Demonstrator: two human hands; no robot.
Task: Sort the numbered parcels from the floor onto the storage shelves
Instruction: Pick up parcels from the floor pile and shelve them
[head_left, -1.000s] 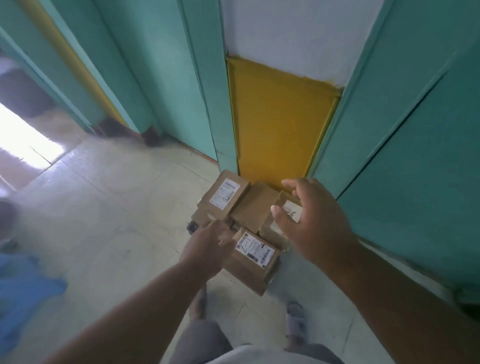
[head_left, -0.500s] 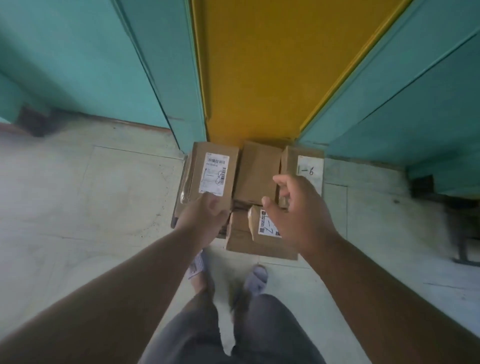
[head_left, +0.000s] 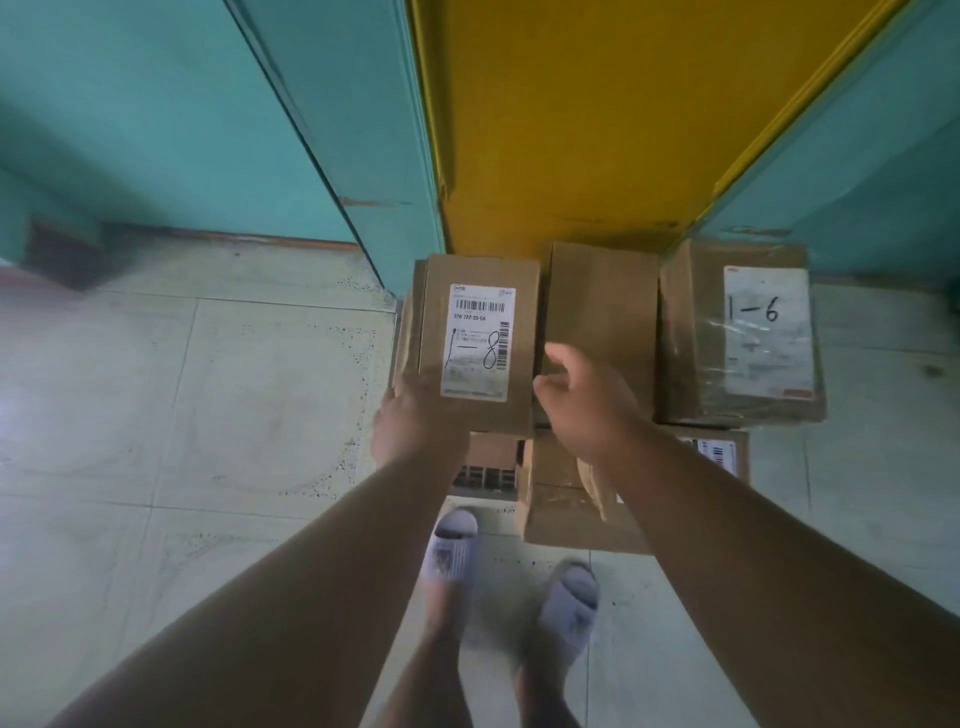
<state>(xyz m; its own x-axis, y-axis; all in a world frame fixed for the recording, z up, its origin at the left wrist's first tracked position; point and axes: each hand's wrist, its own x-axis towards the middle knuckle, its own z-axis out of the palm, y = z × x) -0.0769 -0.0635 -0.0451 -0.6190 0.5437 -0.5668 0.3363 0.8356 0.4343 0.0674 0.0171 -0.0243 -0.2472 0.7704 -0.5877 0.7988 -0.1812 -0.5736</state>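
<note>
Floor: pale tiled floor (head_left: 182, 415) met a teal wall (head_left: 156, 130) at far left, a yellow panel (head_left: 571, 130) at far centre and a teal door (head_left: 857, 171) at far right.
Parcel cluster: five cardboard boxes lay packed together at the foot of the yellow panel, all touching or just beside one another.
Parcel 8 (head_left: 478, 343): far-left box of the cluster, white label face up with a handwritten 8; its near end sat above a lower box (head_left: 491, 460).
Left hand (head_left: 415, 426): forearm extended forward from near left; hand gripped the near-left corner of parcel 8, fingers hidden beneath the box.
Right hand (head_left: 587, 405): forearm extended forward from near right; hand hovered at the near-right edge of parcel 8, fingers loosely curled, grasping nothing; contact with the box could not be confirmed.
Plain parcel (head_left: 602, 322): unlabelled top, just right of parcel 8.
Parcel 1-6 (head_left: 743, 338): far-right box, taped, labelled "1-6".
Near parcel (head_left: 566, 499): taped box under the right forearm, touching parcel 1-6's near side.
Feet: two sandals (head_left: 454, 551) stood just near the cluster.
Clearance: open tiles lay left of parcel 8 and right of parcel 1-6; far edges were blocked by the panel.
</note>
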